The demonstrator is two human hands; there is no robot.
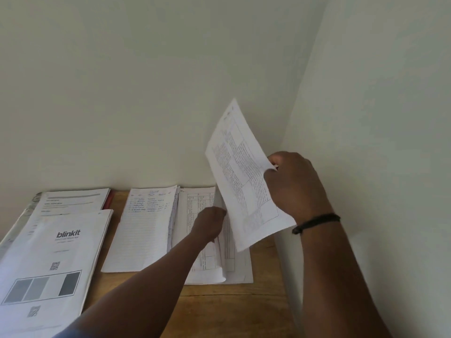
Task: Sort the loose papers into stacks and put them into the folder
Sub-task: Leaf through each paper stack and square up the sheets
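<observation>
Printed table sheet (240, 176): white, raised off the desk, tilted, pinched at its right edge
Table-form stack (195, 211): flat, right end, top sheets curled up
Lined handwritten stack (144, 230): flat, centre
Blinkit printout stack (53, 259): flat, left
Form stack (73, 200): behind it, over a red-edged folder (109, 200)

1. The top sheet of the left stack (52, 259) carries the printed word "blinkit" in bold lowercase; the small lines beneath it are too fine to read.
2. The same sheet bears two QR codes, one below the word and one near its bottom edge.
3. Handwriting on the lined sheet (144, 228) and the printed table on the raised sheet (244, 181) cannot be read.
</observation>
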